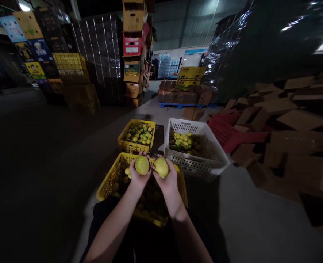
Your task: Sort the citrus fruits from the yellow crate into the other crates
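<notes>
In my left hand [139, 178] rests a greenish-yellow lemon [142, 165], fingers curled around its underside. My right hand [170, 179] holds a yellower lemon [161, 167] beside it, a small gap between the two fruits. Both hands are raised over a yellow crate [104, 182] with more lemons, partly in shadow and partly hidden by my arms. Beyond it stands a smaller yellow crate [135, 147] filled with yellow-green lemons. To the right, a white crate [196, 160] holds lemons [183, 141], heaped mostly toward its left side.
A red plastic crate [227, 131] lies beside a heap of flattened cardboard [295, 153] on the right. Stacked cartons [134, 47] rise at the back. A yellow box [191, 77] sits on brown cartons above a blue pallet [179, 106]. Left stands a yellow crate stack [70, 67].
</notes>
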Demonstrator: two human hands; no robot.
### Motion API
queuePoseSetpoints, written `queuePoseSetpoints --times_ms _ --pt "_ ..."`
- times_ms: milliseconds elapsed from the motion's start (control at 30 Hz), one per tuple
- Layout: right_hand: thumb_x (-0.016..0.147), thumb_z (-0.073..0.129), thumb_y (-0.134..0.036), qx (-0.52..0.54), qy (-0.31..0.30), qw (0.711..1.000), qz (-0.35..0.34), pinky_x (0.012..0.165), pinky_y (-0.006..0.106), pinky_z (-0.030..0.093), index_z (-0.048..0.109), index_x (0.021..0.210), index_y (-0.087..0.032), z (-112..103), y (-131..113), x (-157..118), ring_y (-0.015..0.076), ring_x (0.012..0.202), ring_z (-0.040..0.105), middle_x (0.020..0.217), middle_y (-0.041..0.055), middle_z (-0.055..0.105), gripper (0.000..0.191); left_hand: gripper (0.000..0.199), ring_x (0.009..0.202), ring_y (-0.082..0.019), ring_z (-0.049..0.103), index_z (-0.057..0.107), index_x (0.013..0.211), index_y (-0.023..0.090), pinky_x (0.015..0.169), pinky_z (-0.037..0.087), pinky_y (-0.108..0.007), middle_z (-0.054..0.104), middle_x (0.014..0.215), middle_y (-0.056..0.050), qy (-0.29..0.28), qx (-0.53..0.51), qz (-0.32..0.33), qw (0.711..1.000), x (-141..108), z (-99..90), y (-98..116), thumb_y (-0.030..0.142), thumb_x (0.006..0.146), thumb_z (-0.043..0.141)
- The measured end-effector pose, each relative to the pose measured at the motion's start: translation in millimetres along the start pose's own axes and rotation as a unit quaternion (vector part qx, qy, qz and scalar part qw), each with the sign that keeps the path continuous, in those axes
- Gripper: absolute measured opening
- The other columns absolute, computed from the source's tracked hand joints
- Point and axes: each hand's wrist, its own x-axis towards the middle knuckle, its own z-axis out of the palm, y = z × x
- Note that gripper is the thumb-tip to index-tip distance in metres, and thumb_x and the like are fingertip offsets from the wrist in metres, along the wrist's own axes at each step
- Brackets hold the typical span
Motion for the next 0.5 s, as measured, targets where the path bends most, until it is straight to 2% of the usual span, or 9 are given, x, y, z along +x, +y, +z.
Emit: queuePoseSetpoints --times_ms 67,167,267,400,500 --pt "0.068 0.062 -0.041 0.039 0.004 0.999 0.018 0.060 0.036 0.056 0.060 0.080 -0.027 2.2 -2.0 0.1 0.0236 0.083 0.065 0.087 0.0042 0.068 0.019 0.024 0.094 -0.017 0.063 0.065 0.085 0.022 0.077 0.052 -0.029 0.068 0.099 -0.005 0.004 -0.005 -0.007 1.000 0.0 2.8 -0.2 0.031 0.079 0.044" --pt "0.068 0.064 -0.040 0.095 0.009 0.995 0.044 0.058 0.031 0.055 0.060 0.079 -0.026 3.6 -8.1 -3.0 0.0193 0.078 0.064 0.084 0.0018 0.067 0.018 0.016 0.074 -0.013 0.062 0.062 0.078 0.021 0.068 0.052 -0.024 0.065 0.083 -0.002 -0.004 -0.082 -0.047 0.995 -3.0 8.4 2.4 0.027 0.079 0.047" --pt "0.069 0.063 -0.042 0.114 -0.014 0.991 0.071 0.049 0.026 0.050 0.060 0.076 -0.025 4.4 -17.5 -9.2 0.0159 0.067 0.062 0.075 0.0000 0.065 0.018 0.012 0.058 -0.010 0.057 0.055 0.069 0.019 0.058 0.049 -0.021 0.058 0.068 0.000 -0.025 -0.125 -0.099 0.987 -8.2 12.4 6.7 0.024 0.079 0.049" --pt "0.068 0.059 -0.045 0.107 -0.085 0.985 0.104 0.036 0.022 0.036 0.061 0.071 -0.023 4.1 -27.3 -18.5 0.0129 0.046 0.053 0.062 -0.0005 0.061 0.022 0.022 0.048 -0.009 0.049 0.045 0.061 0.019 0.049 0.045 -0.021 0.048 0.057 0.003 -0.059 -0.082 -0.134 0.986 -14.7 11.7 12.6 0.027 0.080 0.049" --pt "0.066 0.056 -0.048 0.100 -0.138 0.981 0.093 0.032 0.023 0.030 0.061 0.069 -0.023 1.8 -26.8 -21.8 0.0110 0.036 0.045 0.057 -0.0007 0.059 0.026 0.032 0.044 -0.009 0.044 0.038 0.056 0.019 0.045 0.042 -0.022 0.040 0.052 0.003 -0.084 -0.040 -0.140 0.986 -18.1 10.0 16.2 0.033 0.083 0.046"
